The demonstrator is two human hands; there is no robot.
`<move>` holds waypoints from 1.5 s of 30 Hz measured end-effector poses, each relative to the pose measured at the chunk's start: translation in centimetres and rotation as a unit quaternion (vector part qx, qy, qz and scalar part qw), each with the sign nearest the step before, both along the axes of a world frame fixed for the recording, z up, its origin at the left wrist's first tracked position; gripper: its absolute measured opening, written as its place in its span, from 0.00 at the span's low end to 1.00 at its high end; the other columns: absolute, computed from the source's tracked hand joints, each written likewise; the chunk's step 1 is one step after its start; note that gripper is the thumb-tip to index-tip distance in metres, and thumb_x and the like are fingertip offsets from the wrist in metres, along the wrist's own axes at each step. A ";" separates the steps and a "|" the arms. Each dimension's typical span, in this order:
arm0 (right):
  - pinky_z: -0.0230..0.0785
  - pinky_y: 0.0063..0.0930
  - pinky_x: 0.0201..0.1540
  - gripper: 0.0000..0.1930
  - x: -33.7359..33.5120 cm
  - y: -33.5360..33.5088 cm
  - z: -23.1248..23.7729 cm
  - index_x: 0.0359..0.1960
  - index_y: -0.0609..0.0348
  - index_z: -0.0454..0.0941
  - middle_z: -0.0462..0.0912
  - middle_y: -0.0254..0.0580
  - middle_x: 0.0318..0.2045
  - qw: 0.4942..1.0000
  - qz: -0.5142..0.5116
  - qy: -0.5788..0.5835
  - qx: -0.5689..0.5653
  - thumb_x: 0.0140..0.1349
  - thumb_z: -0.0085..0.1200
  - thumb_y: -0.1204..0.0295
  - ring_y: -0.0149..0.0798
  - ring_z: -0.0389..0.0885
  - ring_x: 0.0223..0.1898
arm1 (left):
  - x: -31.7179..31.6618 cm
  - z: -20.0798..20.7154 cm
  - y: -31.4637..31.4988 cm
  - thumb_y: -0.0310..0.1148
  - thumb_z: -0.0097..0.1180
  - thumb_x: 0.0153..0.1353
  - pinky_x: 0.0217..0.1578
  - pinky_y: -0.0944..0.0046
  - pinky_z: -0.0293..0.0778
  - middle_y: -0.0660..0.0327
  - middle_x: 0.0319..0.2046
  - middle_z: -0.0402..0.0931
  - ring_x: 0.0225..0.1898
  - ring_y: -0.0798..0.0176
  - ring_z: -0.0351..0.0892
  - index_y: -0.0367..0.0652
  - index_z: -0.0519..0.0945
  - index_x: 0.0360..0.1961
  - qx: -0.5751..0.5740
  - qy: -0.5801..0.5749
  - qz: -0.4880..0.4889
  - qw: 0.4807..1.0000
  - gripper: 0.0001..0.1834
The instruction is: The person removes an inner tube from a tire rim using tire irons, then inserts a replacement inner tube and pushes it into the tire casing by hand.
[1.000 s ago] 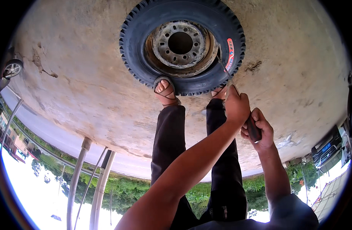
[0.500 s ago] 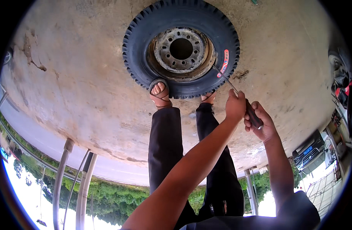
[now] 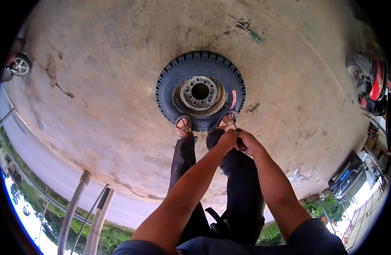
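A black tyre (image 3: 165,91) lies flat on the concrete in front of me, around a worn, rusty steel wheel rim (image 3: 188,94) with a ring of holes. Both of my sandaled feet rest at the tyre's near side, the right foot (image 3: 225,122) up on the sidewall. My left hand (image 3: 228,140) is closed around the shaft of a dark-handled screwdriver (image 3: 242,146). Against it, my right hand (image 3: 250,140) grips the handle. The shaft points down past my right foot toward the tyre; its tip is hidden there.
Beyond the tyre, a green-handled screwdriver (image 3: 255,37) lies on the floor. A red motorcycle (image 3: 377,83) stands at the far right, and a parked vehicle (image 3: 348,176) is below it. Metal posts (image 3: 76,204) rise at the lower left. A wheel (image 3: 21,64) shows at the left edge.
My hands have come left and together, and my right fingers have closed on the handle. My right foot has stepped up onto the tyre, which now looks smaller and lower in view.
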State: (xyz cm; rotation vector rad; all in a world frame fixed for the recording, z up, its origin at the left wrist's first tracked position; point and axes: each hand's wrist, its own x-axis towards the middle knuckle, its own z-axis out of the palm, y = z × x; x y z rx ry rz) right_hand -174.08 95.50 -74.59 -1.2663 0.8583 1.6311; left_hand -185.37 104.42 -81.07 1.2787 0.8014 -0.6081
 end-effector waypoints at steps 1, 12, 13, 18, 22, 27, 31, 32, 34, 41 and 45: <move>0.66 0.26 0.22 0.04 0.0 -0.1 0.3 0.40 0.48 0.76 0.77 0.35 0.24 0.998 -0.037 0.004 -0.045 0.71 0.52 0.65 0.31 0.75 0.21 | 0.3 1.5 1.2 0.40 0.49 0.71 0.37 0.57 0.80 0.54 0.34 0.82 0.39 0.51 0.86 0.40 0.81 0.44 -0.054 0.086 -0.001 0.995 0.15; 0.67 0.29 0.21 0.07 3.0 -2.8 23.4 0.47 0.52 0.71 0.75 0.36 0.26 0.996 0.073 -0.047 0.014 0.71 0.49 0.69 0.31 0.74 0.20 | -22.7 14.9 29.8 0.41 0.53 0.69 0.41 0.55 0.81 0.48 0.39 0.86 0.39 0.53 0.85 0.39 0.80 0.56 0.113 0.293 0.104 0.944 0.20; 0.69 0.30 0.21 0.08 2.7 -0.7 25.9 0.48 0.54 0.71 0.75 0.35 0.27 0.993 0.054 -0.094 0.053 0.71 0.50 0.69 0.31 0.75 0.21 | -29.1 17.4 37.9 0.40 0.54 0.67 0.44 0.53 0.81 0.46 0.41 0.86 0.43 0.50 0.86 0.39 0.82 0.53 0.261 0.341 -0.028 0.903 0.20; 0.71 0.29 0.21 0.09 6.9 -8.8 30.7 0.46 0.56 0.73 0.75 0.33 0.25 0.964 -0.064 -0.253 -0.047 0.70 0.53 0.67 0.30 0.76 0.20 | -29.0 23.6 38.7 0.41 0.54 0.61 0.52 0.51 0.80 0.42 0.48 0.85 0.49 0.45 0.85 0.38 0.85 0.48 0.318 0.359 -0.169 0.861 0.21; 0.67 0.28 0.22 0.09 8.0 -16.4 33.2 0.43 0.50 0.74 0.74 0.30 0.24 0.941 -0.173 -0.231 -0.176 0.69 0.54 0.62 0.29 0.73 0.20 | -10.2 31.5 28.1 0.44 0.52 0.74 0.35 0.62 0.80 0.56 0.36 0.85 0.35 0.63 0.84 0.39 0.80 0.56 0.127 0.168 0.099 0.973 0.20; 0.66 0.29 0.23 0.11 6.6 -14.8 31.2 0.45 0.51 0.76 0.76 0.31 0.26 0.949 -0.220 -0.174 -0.141 0.69 0.53 0.59 0.31 0.74 0.22 | -1.2 34.6 25.9 0.40 0.51 0.73 0.39 0.64 0.78 0.58 0.36 0.84 0.36 0.66 0.83 0.40 0.80 0.55 0.140 0.039 0.073 0.987 0.18; 0.68 0.29 0.26 0.15 4.0 -7.3 30.9 0.50 0.57 0.74 0.75 0.33 0.27 0.961 -0.151 -0.194 -0.129 0.70 0.52 0.61 0.31 0.74 0.24 | 0.6 29.9 25.0 0.39 0.51 0.71 0.40 0.64 0.80 0.57 0.34 0.84 0.35 0.65 0.84 0.39 0.81 0.53 0.123 0.027 -0.015 0.992 0.18; 0.69 0.29 0.26 0.15 3.4 -4.8 31.4 0.51 0.58 0.74 0.75 0.34 0.27 0.962 -0.124 -0.201 -0.134 0.70 0.51 0.61 0.31 0.74 0.24 | 0.2 28.4 25.2 0.39 0.51 0.71 0.40 0.64 0.80 0.57 0.34 0.84 0.35 0.65 0.84 0.39 0.81 0.53 0.114 0.035 -0.016 0.993 0.18; 0.70 0.30 0.26 0.15 1.5 -2.1 31.0 0.52 0.59 0.73 0.75 0.34 0.27 0.964 -0.117 -0.218 -0.094 0.71 0.49 0.63 0.31 0.75 0.24 | -1.1 24.9 26.0 0.39 0.49 0.72 0.39 0.64 0.77 0.58 0.37 0.84 0.37 0.65 0.83 0.40 0.80 0.55 0.071 0.107 0.007 0.992 0.18; 0.80 0.26 0.28 0.16 -2.7 7.5 26.4 0.53 0.65 0.70 0.82 0.39 0.34 0.981 0.053 -0.154 -0.107 0.66 0.54 0.72 0.29 0.86 0.33 | -4.8 15.9 22.3 0.42 0.43 0.71 0.37 0.51 0.80 0.53 0.28 0.85 0.31 0.51 0.87 0.43 0.81 0.41 0.128 0.116 -0.011 0.985 0.18; 0.79 0.50 0.42 0.17 -7.9 12.0 18.9 0.49 0.61 0.72 0.85 0.55 0.37 0.861 0.373 -0.319 -0.135 0.60 0.57 0.68 0.58 0.87 0.39 | -4.8 6.4 18.1 0.36 0.50 0.69 0.36 0.49 0.82 0.46 0.26 0.80 0.28 0.43 0.84 0.37 0.79 0.40 0.170 0.012 -0.039 0.985 0.12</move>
